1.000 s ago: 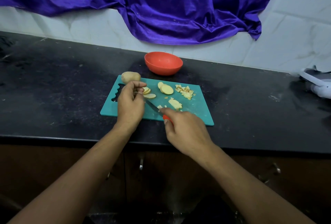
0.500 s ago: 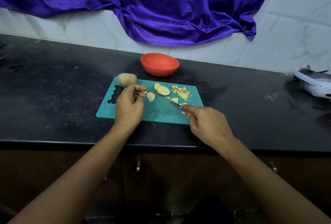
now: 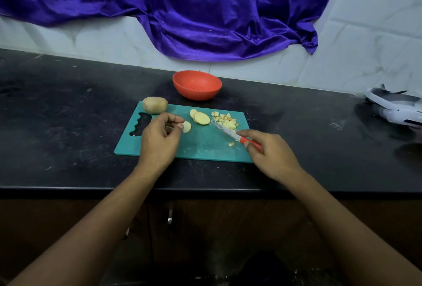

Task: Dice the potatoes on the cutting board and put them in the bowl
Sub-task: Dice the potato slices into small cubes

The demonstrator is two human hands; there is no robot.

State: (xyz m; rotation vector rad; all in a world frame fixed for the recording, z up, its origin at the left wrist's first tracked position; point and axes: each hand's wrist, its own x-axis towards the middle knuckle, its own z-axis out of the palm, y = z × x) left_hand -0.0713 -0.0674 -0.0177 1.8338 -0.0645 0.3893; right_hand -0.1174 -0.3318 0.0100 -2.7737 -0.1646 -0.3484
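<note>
My right hand (image 3: 271, 151) grips the knife (image 3: 225, 130) by its orange handle, tip at the diced pile (image 3: 226, 120). My left hand (image 3: 159, 139) is loosely curled and holds nothing, thumb against one slice (image 3: 187, 127). More slices (image 3: 201, 118) and a whole potato (image 3: 155, 104) sit on the cutting board (image 3: 201, 148) near the desk's (image 3: 68, 114) front edge, with the bowl (image 3: 197, 84) behind, toward the back edge.

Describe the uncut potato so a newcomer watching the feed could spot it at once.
Find the teal cutting board on the black counter, in front of the orange bowl. At its far left corner, just beyond the handle cutout, sits the whole potato. Unlike the pale slices and diced pile further right by the knife, it is uncut, oval and brown-skinned.
</note>
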